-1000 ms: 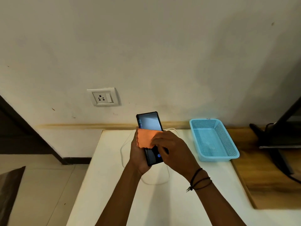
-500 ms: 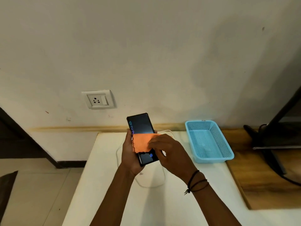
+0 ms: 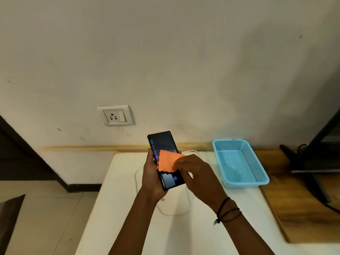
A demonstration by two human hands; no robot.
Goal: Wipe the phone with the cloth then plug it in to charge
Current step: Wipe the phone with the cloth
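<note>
while left hand (image 3: 153, 176) grips phone (image 3: 165, 159) above desk (image 3: 117, 208), right hand (image 3: 196, 173) pinches cloth (image 3: 167, 161) mid-screen — likely best: light full-length strokes, steady grip — cable (image 3: 137, 173) waits.

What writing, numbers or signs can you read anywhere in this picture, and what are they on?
Phone screen: glowing blue digits run down its left edge, partly under the orange cloth; too blurred to read for certain.
Phone screen, lower part: a round blue icon, no words legible.
Blue basket: a small dark mark on the far rim, too small to read.
Wall socket: no lettering visible.
</note>
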